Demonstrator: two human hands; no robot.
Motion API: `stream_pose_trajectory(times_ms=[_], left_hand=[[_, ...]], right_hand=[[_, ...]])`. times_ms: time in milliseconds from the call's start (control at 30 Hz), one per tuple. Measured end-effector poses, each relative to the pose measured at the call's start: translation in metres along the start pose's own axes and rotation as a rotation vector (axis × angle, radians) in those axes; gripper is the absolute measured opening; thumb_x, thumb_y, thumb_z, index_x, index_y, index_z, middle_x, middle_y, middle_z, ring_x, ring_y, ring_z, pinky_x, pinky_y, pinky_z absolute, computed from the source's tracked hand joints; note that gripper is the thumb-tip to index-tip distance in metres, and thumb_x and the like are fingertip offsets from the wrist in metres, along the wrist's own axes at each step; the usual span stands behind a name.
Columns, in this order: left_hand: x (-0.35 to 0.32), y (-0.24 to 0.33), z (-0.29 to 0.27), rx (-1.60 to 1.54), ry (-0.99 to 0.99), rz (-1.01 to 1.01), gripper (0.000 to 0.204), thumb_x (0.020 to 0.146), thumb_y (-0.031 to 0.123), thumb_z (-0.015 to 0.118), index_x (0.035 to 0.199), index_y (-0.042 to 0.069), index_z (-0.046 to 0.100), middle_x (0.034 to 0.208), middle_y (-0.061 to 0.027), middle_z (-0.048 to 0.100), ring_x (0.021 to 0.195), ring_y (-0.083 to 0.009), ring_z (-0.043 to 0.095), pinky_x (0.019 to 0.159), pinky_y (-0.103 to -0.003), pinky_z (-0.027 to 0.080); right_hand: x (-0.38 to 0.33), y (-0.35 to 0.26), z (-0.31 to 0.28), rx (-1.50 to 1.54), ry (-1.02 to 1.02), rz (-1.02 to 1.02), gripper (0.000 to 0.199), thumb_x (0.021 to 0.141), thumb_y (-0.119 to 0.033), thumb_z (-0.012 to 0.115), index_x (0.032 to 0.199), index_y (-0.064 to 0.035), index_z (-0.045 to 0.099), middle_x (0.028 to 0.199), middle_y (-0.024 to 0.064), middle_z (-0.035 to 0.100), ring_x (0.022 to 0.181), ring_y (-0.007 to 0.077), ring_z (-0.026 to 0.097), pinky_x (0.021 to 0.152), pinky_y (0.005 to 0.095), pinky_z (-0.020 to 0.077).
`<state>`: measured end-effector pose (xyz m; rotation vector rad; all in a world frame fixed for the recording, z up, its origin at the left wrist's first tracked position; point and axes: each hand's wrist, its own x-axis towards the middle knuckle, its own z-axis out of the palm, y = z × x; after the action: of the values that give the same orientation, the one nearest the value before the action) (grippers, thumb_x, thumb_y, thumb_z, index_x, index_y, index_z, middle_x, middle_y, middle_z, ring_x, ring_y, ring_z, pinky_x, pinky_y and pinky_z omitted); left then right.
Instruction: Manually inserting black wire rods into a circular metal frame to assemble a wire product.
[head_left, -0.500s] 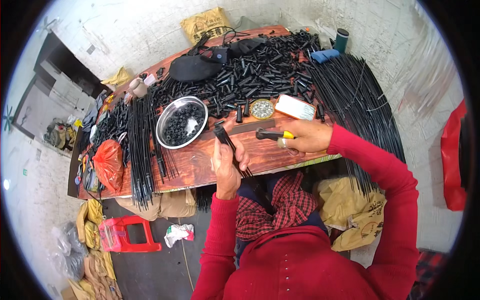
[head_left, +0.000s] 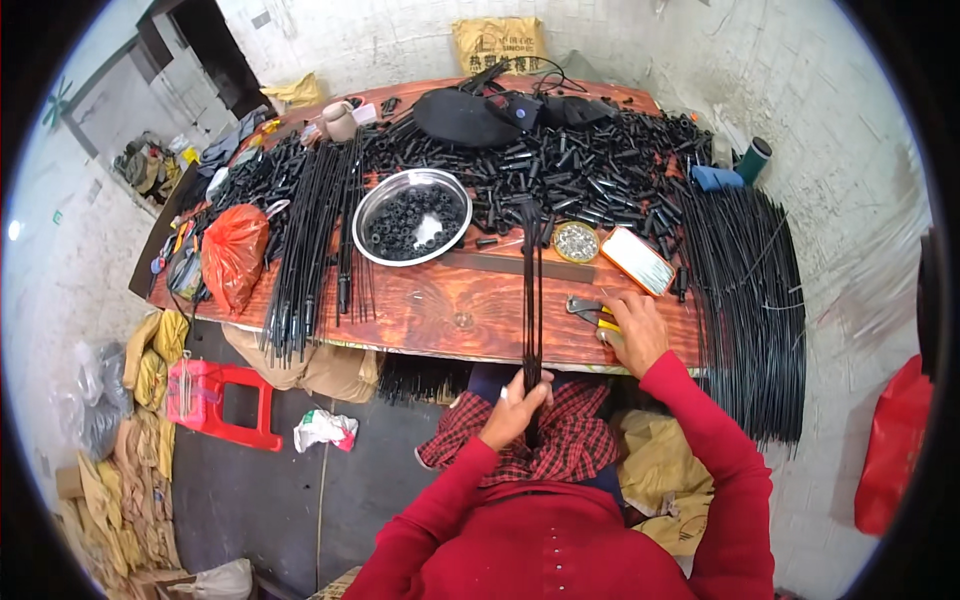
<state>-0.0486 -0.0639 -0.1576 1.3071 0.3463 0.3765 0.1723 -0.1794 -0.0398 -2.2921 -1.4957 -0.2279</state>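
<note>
My left hand (head_left: 516,408), at the table's front edge above my lap, is closed around a bundle of thin black rods (head_left: 532,290). The rods point away from me over the table, and their far end reaches the heap of black tubular parts. Over the table's right front, my right hand (head_left: 640,332) has its fingers on the yellow-and-black handles of a pair of pliers (head_left: 592,310), whose jaws point left. Just beyond it are a round tin of small metal pieces (head_left: 576,242) and a white tray with an orange rim (head_left: 638,260).
A steel bowl (head_left: 360,232) of small black rings stands left of centre. Black tubular parts (head_left: 560,160) are heaped behind. More black rods lie at left (head_left: 305,250) and right (head_left: 745,310). An orange bag (head_left: 234,258) sits far left; a red stool (head_left: 262,405) stands on the floor.
My left hand has moved down toward my lap, and the rods now extend forward over the table. My right hand has lowered the pliers toward the tabletop. The view has shifted.
</note>
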Motion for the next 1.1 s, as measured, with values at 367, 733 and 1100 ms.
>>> stream_pose_trajectory(times_ms=[367,733,1100], left_hand=[[0.050,0.243,-0.086,-0.171,0.483,0.462,0.026,0.103,0.013,0.052,0.127,0.005,0.049,0.081,-0.0019,0.056,0.062,-0.0052,0.051,0.050,-0.021,0.040],[0.133,0.204,-0.328,1.403,0.934,0.258,0.076,0.084,0.020,0.070,0.148,-0.002,0.035,0.135,-0.0255,0.052,0.111,-0.0463,0.056,0.096,-0.049,0.047],[0.134,0.152,-0.345,1.791,0.698,0.344,0.061,0.084,0.031,0.067,0.135,0.000,0.054,0.147,-0.0230,0.044,0.124,-0.0432,0.044,0.105,-0.053,0.034]], right_hand=[[-0.014,0.000,0.005,0.000,0.021,0.054,0.049,0.081,-0.010,0.071,0.128,-0.0087,0.059,0.119,0.0134,0.056,0.112,0.0355,0.052,0.092,0.0444,0.0463],[-0.019,0.002,0.021,-0.002,0.154,0.042,0.043,0.086,-0.016,0.066,0.127,-0.0057,0.061,0.118,0.0141,0.056,0.112,0.0358,0.052,0.094,0.0464,0.0424],[-0.022,-0.001,0.025,0.017,0.197,0.079,0.040,0.084,-0.018,0.068,0.122,-0.0075,0.063,0.114,0.0138,0.057,0.108,0.0358,0.054,0.092,0.0459,0.0445]])
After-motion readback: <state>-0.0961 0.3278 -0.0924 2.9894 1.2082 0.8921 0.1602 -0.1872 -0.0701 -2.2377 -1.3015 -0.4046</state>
